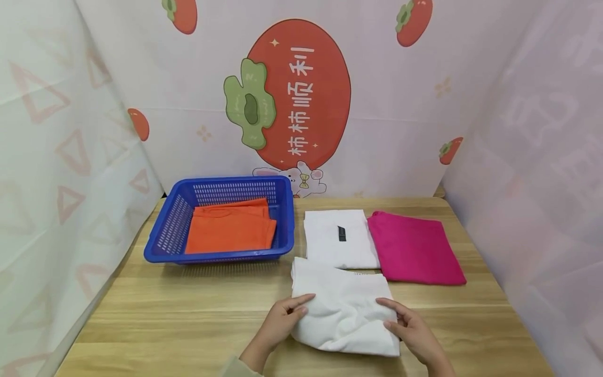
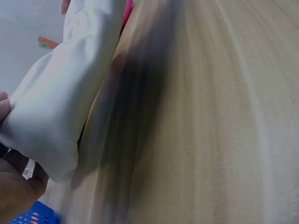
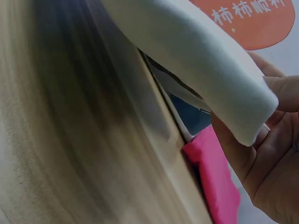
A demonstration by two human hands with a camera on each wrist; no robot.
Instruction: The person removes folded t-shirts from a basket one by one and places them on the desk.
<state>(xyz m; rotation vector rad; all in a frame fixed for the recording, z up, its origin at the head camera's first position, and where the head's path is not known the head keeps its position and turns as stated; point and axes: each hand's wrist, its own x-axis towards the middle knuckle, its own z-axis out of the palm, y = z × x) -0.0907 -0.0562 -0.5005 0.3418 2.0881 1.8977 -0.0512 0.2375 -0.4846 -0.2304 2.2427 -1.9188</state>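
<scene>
A folded white garment (image 1: 344,319) with a creased, bulging near side is held at its two sides. On its left edge my left hand (image 1: 281,320) pinches the cloth, thumb and forefinger on top. My right hand (image 1: 413,331) grips the opposite edge, with the thumb and fingers around the fold (image 3: 247,112). Both wrist views show the near fold raised off the tabletop, with a shadow beneath it. Just behind lies another folded white garment (image 1: 325,241) with a black label, and a folded magenta garment (image 1: 416,248) is to its right.
A blue plastic basket (image 1: 149,251) stands at the back left with folded orange cloth (image 1: 231,230) inside. The wooden table (image 1: 188,319) meets a printed white curtain (image 1: 391,141) behind, and more curtain hangs along both sides.
</scene>
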